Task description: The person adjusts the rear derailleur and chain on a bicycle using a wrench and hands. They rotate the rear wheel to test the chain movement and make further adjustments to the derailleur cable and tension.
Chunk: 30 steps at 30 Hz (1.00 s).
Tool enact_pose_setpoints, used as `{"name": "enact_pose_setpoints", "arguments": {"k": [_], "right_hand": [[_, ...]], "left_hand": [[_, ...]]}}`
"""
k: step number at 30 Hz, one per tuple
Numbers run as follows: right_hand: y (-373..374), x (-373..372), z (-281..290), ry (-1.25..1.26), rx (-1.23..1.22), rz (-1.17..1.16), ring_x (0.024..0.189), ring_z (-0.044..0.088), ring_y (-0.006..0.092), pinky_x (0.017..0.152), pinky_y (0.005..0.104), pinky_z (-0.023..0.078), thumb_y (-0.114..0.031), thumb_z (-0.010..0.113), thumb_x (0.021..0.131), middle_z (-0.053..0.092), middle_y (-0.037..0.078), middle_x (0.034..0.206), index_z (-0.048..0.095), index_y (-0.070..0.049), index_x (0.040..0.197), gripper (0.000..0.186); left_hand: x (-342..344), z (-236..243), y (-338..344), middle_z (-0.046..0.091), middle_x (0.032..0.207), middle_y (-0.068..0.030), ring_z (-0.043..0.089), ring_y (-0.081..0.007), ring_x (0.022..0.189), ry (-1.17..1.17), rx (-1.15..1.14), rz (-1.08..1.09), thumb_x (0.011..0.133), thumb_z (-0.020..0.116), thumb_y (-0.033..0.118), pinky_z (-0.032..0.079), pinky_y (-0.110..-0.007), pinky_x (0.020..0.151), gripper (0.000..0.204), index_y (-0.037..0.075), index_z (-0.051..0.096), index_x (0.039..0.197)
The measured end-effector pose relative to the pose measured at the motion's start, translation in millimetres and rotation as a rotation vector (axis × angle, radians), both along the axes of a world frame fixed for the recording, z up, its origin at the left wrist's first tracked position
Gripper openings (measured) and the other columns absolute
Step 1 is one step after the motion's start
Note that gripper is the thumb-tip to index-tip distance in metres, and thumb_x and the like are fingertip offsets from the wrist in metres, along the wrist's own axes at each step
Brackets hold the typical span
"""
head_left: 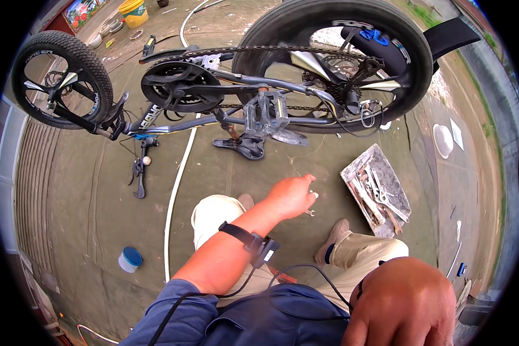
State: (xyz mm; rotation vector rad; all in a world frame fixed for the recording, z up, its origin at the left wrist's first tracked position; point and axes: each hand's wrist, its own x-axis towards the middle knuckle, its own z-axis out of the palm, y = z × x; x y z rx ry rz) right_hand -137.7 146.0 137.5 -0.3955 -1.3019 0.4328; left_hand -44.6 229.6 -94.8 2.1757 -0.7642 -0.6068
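My left hand (293, 197) reaches forward over the ground, its fingers curled around what looks like a small wrench (310, 213); only the wrench's metal end shows below the fist. The index finger points outward. Close to the camera at the lower right, my right hand (406, 303) hangs with its fingers cut off by the picture's edge. Ahead of me a bicycle (236, 81) stands upside down, its saddle (242, 147) at the ground. Its rear wheel (334, 63) looks blurred. A pedal (265, 113) faces me, above my left hand.
A grey tray (406, 199) of wrenches and other tools lies to the right of my left hand. A white hose (179, 179) runs along the ground. A blue-lidded tub (130, 259) stands at the left, and a yellow bucket (134, 14) at the far left.
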Motion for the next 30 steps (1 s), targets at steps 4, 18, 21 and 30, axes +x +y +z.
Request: {"name": "enact_pose_setpoints", "arguments": {"k": [4, 18, 21, 30], "right_hand": [[4, 3, -8, 0.0, 0.056, -0.02, 0.067, 0.063, 0.0215, 0.086, 0.053, 0.054, -0.024, 0.049, 0.105, 0.063, 0.01, 0.087, 0.073, -0.002, 0.094, 0.034], [-14, 3, -13, -0.011, 0.011, -0.027, 0.068, 0.063, 0.0221, 0.09, 0.0532, 0.054, -0.025, 0.049, 0.105, 0.063, 0.01, 0.088, 0.073, 0.0, 0.096, 0.036], [-12, 2, -13, -0.028, 0.036, -0.008, 0.068, 0.063, 0.0223, 0.091, 0.0542, 0.054, -0.026, 0.049, 0.105, 0.064, 0.01, 0.088, 0.073, -0.001, 0.097, 0.036], [-36, -1, -24, -0.126, -0.065, 0.275, 0.086, 0.069, 0.0354, 0.095, 0.0596, 0.049, -0.03, 0.062, 0.099, 0.066, 0.023, 0.097, 0.069, 0.002, 0.091, 0.034]], "left_hand": [[1, -7, 2, 0.074, 0.098, -0.0173, 0.07, -0.0368, 0.093, 0.0, 0.001, 0.01, 0.091, 0.066, 0.029, 0.054, -0.045, 0.085, 0.048, 0.003, 0.058, 0.131], [1, -7, 0, 0.074, 0.097, -0.0161, 0.07, -0.0362, 0.093, -0.009, 0.012, 0.003, 0.091, 0.065, 0.029, 0.054, -0.045, 0.085, 0.047, 0.003, 0.058, 0.13], [1, -6, 0, 0.074, 0.097, -0.0161, 0.07, -0.0363, 0.093, -0.013, 0.005, -0.004, 0.091, 0.065, 0.029, 0.054, -0.045, 0.084, 0.047, 0.002, 0.058, 0.13], [1, -8, 0, 0.074, 0.098, -0.017, 0.069, -0.0368, 0.098, -0.019, 0.017, -0.006, 0.091, 0.065, 0.029, 0.054, -0.046, 0.087, 0.047, 0.004, 0.058, 0.13]]}}
